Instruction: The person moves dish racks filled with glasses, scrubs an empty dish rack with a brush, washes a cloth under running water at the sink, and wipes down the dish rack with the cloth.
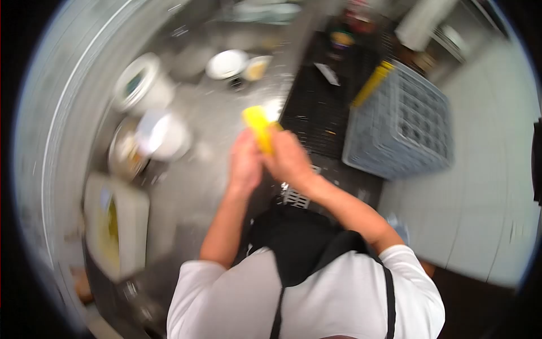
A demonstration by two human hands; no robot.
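Over the front edge of the steel counter point(212, 164), my two hands meet around a bright yellow, soft-looking piece point(258, 124). Motion blur hides whether it is a sponge or a folded cloth. My right hand point(287, 158) is closed around its lower end. Against its left side, my left hand point(246, 161) is closed too, with its fingertips smeared. The top of the yellow piece sticks out beyond the fingers, away from my body.
On the counter's left stand a white bucket point(161, 93), a white tub point(169, 135), a bowl with scraps point(121, 150) and a pale rectangular container point(138, 226). A white dish point(227, 64) lies farther back. At right, a grey compartment crate point(372, 127) stands beside a dark ribbed mat point(313, 104).
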